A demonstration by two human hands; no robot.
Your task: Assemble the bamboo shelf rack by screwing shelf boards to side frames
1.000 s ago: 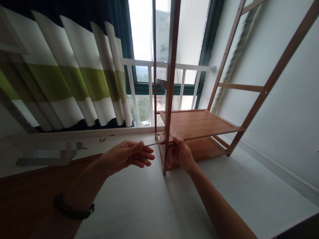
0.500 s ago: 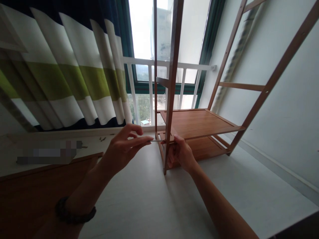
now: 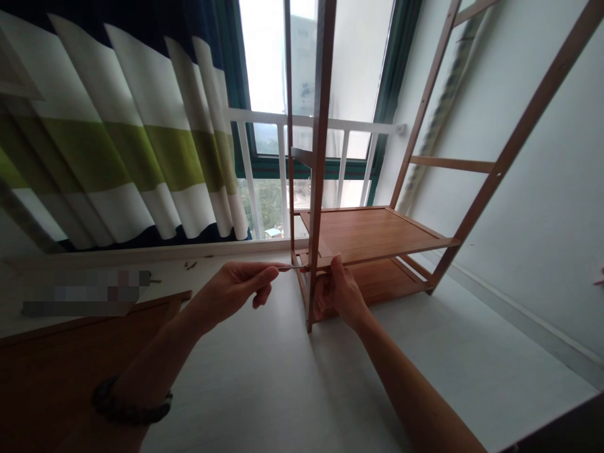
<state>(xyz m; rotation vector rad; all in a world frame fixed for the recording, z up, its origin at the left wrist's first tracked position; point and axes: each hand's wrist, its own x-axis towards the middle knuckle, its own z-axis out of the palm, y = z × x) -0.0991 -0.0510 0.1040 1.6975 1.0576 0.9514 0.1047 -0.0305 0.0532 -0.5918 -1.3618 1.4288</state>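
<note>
My left hand (image 3: 233,286) pinches a thin metal rod, seemingly a hex key (image 3: 289,268), between thumb and fingers. Its far end meets the outer side of the near upright post (image 3: 317,176) of a brown wooden rack, level with the low shelf board (image 3: 377,229). Whatever fastener lies there is too small to make out. My right hand (image 3: 346,292) is closed around the near corner of that board, just right of the post, thumb on top and fingers curled beneath. Below it sits a second wooden board (image 3: 387,280).
A loose wooden panel (image 3: 85,352) lies at the lower left. Beyond it are a blurred-out item (image 3: 85,292) and small dark pieces (image 3: 190,265) on the white floor. Behind the rack stand a white railing (image 3: 259,116) and window; a striped curtain (image 3: 132,151) hangs left.
My left hand has turned, its lifted fingers now folded and the thumb pressed on the hex key. The right hand keeps its grip on the board. The whole view has shifted slightly.
</note>
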